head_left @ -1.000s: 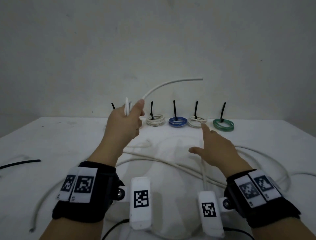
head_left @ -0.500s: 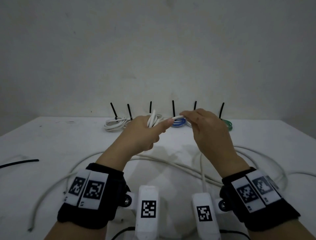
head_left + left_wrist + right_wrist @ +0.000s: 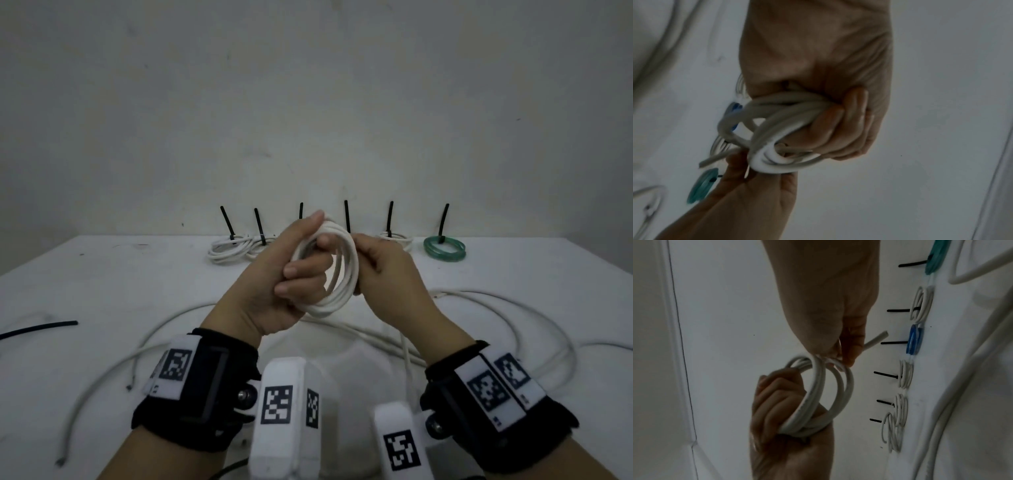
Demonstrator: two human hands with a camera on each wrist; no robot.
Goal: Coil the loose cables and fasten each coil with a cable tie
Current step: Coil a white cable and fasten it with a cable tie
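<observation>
A white tabletop [image 3: 102, 281] was set against a plain grey wall [image 3: 308, 102], with a row of tied coils along its far edge, among them a green coil [image 3: 444, 249] at the right end and white coils [image 3: 233, 248] at the left, each with a black cable tie [image 3: 346, 216] standing up from it. Loose white cables [image 3: 534, 315] were spread over the near tabletop, and a black cable [image 3: 37, 329] lay at the left edge.

Both hands were raised above the middle of the tabletop. The left hand [image 3: 291, 277] was turned palm inward, its fingers curled through a white coil [image 3: 344, 274] and the thumb laid along the top, so the coil was gripped upright. The right hand [image 3: 387, 274] was brought against the coil's right side, with its fingertips pinching the strands there.

In the left wrist view the strands of the coil [image 3: 781, 123] were seen bunched under the curled left fingers [image 3: 840, 123]. In the right wrist view the cut cable end [image 3: 875, 340] was shown sticking out past the right fingers [image 3: 851, 344], and a blue coil [image 3: 913, 340], hidden behind the hands in the head view, was seen in the row.
</observation>
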